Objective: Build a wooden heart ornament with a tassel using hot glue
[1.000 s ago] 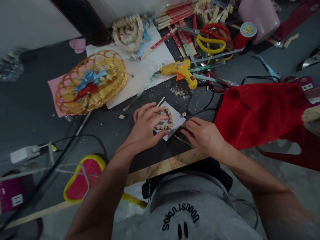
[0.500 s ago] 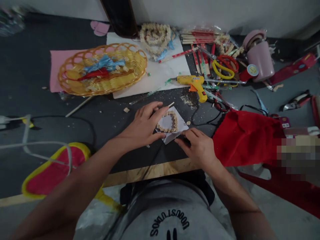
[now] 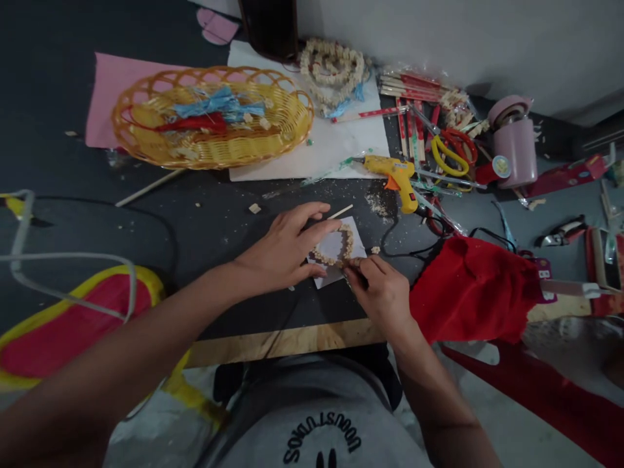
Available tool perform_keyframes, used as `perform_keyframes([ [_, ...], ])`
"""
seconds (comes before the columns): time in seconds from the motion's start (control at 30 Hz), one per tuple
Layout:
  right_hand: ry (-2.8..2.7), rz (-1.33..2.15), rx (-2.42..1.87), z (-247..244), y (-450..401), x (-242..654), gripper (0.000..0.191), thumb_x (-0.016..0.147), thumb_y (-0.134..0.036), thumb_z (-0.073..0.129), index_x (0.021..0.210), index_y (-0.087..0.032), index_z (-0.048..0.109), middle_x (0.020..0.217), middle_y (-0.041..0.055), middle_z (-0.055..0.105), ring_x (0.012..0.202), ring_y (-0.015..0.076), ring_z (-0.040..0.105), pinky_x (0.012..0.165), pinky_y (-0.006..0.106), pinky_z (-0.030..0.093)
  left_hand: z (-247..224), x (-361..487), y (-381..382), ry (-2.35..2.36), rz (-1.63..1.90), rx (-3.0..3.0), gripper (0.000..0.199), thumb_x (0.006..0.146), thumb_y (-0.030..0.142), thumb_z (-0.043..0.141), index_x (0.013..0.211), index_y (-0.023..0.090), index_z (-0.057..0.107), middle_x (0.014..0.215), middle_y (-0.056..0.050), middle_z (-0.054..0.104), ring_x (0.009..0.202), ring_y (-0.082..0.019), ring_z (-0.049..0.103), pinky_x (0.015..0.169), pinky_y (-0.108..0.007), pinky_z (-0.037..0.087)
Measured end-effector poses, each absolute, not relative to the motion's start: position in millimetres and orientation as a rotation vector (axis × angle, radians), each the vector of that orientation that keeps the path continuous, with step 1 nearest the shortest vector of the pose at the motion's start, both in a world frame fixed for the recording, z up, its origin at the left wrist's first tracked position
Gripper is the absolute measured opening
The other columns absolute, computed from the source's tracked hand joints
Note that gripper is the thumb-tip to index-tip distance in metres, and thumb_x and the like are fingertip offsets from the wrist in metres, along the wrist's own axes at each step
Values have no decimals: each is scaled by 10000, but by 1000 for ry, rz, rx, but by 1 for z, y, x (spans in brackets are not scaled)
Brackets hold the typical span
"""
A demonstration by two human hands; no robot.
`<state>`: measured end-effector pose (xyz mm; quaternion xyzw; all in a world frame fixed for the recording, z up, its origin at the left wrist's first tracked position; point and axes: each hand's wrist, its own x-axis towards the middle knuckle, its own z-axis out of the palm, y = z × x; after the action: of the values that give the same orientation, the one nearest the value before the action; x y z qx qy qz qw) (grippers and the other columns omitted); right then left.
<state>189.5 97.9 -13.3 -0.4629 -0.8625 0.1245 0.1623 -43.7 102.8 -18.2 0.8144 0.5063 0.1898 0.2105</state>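
A heart-like ring of small pale wooden pieces (image 3: pixel 349 244) lies on a square of white paper (image 3: pixel 332 244) near the table's front edge. My left hand (image 3: pixel 287 250) spreads over the left side of the ring, with its fingers and thumb apart and fingertips at the paper and ring. At the ring's lower right side, the fingers of my right hand (image 3: pixel 383 289) are pinched together. What they hold is too small to make out. A thin wooden stick (image 3: pixel 340 212) lies just beyond the paper, and a small wooden piece (image 3: pixel 375 249) to its right.
Behind the paper lie a yellow glue gun (image 3: pixel 392 172), a wicker basket (image 3: pixel 214 156) with blue and red tassels, and scissors (image 3: pixel 449 156). A red cloth (image 3: pixel 470 292) lies at right, beside my right hand. A pink container (image 3: pixel 515 153) stands at the back right.
My right hand has moved from the paper's right corner in to the ring's lower right side. My left hand stays over the ring's left side. The head view has shifted.
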Motion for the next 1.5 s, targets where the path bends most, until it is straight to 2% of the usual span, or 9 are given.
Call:
perform_keyframes([
  [0.13, -2468, 336, -1327, -14, 98, 189, 133, 950, -249, 577, 862, -203, 665, 776, 22, 694, 707, 134, 636, 644, 228, 419, -20, -33, 98, 1442, 661, 2329, 282, 872, 420, 652, 1090, 242, 673, 1422, -113, 467, 1320, -354, 405, 1082, -543, 318],
  [0.27, -2485, 351, -1329, -12, 98, 189, 160, 954, -238, 549, 839, -204, 655, 769, 22, 685, 715, 135, 633, 648, 227, 425, -22, -20, 95, 1463, 735, 2366, 136, 902, 335, 605, 928, 265, 720, 1359, -56, 554, 1297, -329, 423, 1080, -562, 274],
  [0.47, -2496, 342, -1395, -4, 97, 195, 138, 936, -252, 581, 829, -201, 651, 758, 17, 682, 703, 146, 634, 638, 242, 422, -24, -13, 95, 1499, 758, 2355, 172, 915, 287, 589, 824, 277, 735, 1321, -31, 602, 1294, -315, 432, 1083, -577, 256],
  [0.67, -2530, 291, -1421, -2, 98, 199, 127, 928, -253, 596, 826, -198, 648, 759, 18, 678, 712, 168, 646, 627, 257, 430, -25, -12, 96, 1481, 837, 2344, 146, 907, 268, 613, 815, 270, 727, 1298, -38, 624, 1286, -312, 432, 1071, -575, 280],
  [0.87, -2472, 374, -1409, 3, 98, 200, 68, 936, -202, 567, 923, -191, 633, 904, 50, 698, 787, 172, 665, 669, 253, 469, -22, -14, 95, 1488, 749, 2319, 79, 861, 304, 645, 861, 265, 714, 1314, -33, 597, 1302, -316, 412, 1088, -561, 252],
  [1.1, -2484, 338, -1293, -4, 94, 185, 120, 954, -267, 589, 869, -209, 651, 838, 22, 701, 747, 148, 661, 643, 235, 453, -22, -29, 97, 1416, 686, 2376, 152, 836, 326, 628, 959, 255, 681, 1367, -68, 555, 1335, -363, 375, 1085, -598, 242],
  [1.27, -2501, 209, -1327, -11, 97, 180, 170, 959, -250, 566, 831, -212, 670, 794, 19, 696, 697, 135, 638, 608, 238, 421, -23, -31, 97, 1427, 681, 2357, 117, 858, 312, 602, 902, 253, 692, 1349, -54, 567, 1354, -352, 355, 1087, -600, 246],
  [1.5, -2472, 245, -1365, -12, 98, 178, 167, 955, -261, 566, 850, -198, 680, 815, 28, 708, 728, 134, 654, 652, 226, 445, -28, -27, 97, 1451, 762, 2320, 131, 886, 289, 580, 862, 252, 703, 1288, -44, 599, 1330, -325, 384, 1100, -578, 248],
])
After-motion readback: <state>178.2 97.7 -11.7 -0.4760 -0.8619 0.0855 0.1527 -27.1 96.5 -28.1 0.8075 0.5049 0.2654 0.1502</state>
